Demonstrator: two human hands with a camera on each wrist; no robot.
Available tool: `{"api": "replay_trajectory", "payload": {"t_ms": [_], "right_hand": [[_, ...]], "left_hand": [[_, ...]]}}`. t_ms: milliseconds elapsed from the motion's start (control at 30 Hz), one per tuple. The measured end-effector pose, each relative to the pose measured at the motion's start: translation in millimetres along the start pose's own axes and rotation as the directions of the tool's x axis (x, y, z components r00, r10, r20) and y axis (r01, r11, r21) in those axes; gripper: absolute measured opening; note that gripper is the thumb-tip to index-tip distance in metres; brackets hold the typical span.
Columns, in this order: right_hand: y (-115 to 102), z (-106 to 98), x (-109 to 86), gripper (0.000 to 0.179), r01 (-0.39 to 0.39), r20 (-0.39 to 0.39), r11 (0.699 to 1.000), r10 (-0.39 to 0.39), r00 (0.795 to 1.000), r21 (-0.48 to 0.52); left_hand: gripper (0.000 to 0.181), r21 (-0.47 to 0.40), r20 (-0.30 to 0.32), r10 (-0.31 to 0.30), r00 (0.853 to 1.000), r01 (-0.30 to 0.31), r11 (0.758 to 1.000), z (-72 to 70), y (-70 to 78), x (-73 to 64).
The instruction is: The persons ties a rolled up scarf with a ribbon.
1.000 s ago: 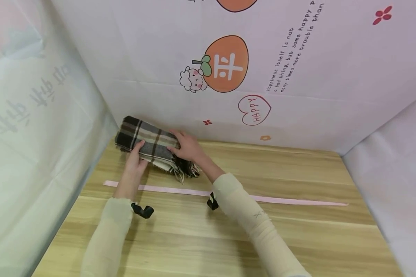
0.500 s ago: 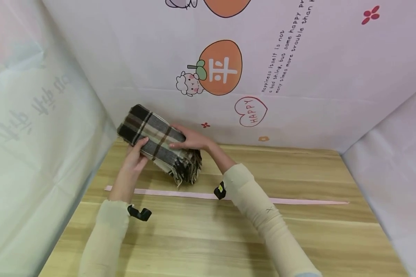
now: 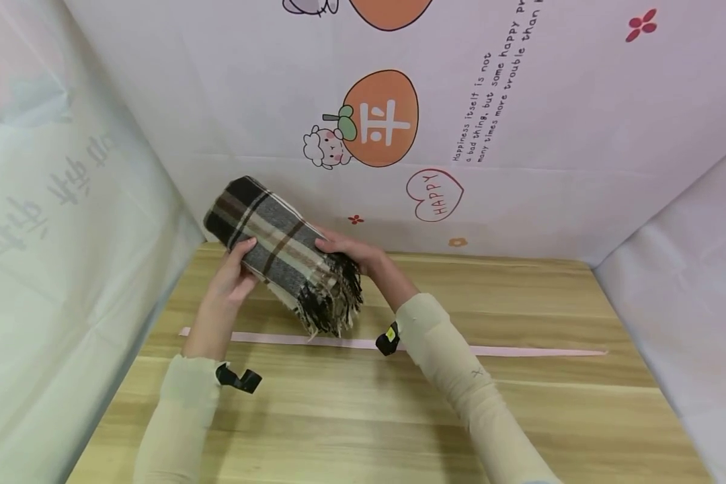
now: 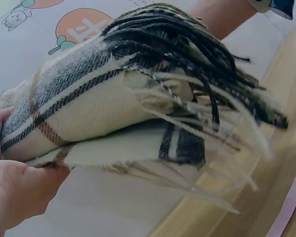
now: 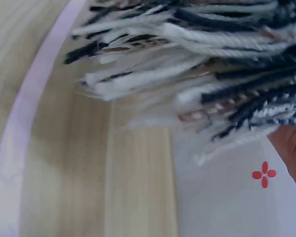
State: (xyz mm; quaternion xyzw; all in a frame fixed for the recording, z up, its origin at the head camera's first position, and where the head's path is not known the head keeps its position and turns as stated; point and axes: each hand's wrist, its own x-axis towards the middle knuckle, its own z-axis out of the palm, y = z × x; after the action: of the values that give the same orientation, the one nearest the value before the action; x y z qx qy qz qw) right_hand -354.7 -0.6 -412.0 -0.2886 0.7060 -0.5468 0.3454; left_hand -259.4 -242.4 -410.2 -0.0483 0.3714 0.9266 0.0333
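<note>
A folded plaid scarf (image 3: 278,242) in black, grey, cream and brown is held up near the back wall, tilted down to the right. My left hand (image 3: 232,272) grips its near left edge, thumb on top and the other fingers beneath. At the far right side my right hand (image 3: 353,252) holds it with the thumb over the top; its other fingers are hidden behind the cloth. The fringe (image 4: 187,74) hangs loose at the right end in the left wrist view. Fringe strands (image 5: 187,64) cover most of the right hand in the right wrist view.
A pink strip (image 3: 508,351) runs across the wooden table (image 3: 351,417). Printed white sheeting (image 3: 520,134) stands upright behind the table, and plain white sheeting (image 3: 690,282) closes the right side. Black wrist mounts (image 3: 239,378) are on both sleeves.
The scarf has been raised and tilted, its fringe end swinging down and toward me. My right hand has shifted right along its far edge. My left hand keeps its grip.
</note>
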Motion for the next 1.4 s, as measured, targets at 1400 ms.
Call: {"api": "replay_trajectory", "payload": {"t_ms": [1400], "right_hand": [[42,74,-81.1,0.084,-0.028,-0.297,0.819,0.240,0.924,0.573]], "left_hand": [[0.031,0.117,-0.144,-0.195,0.970,0.213,0.970,31.2,-57.6,7.8]]}}
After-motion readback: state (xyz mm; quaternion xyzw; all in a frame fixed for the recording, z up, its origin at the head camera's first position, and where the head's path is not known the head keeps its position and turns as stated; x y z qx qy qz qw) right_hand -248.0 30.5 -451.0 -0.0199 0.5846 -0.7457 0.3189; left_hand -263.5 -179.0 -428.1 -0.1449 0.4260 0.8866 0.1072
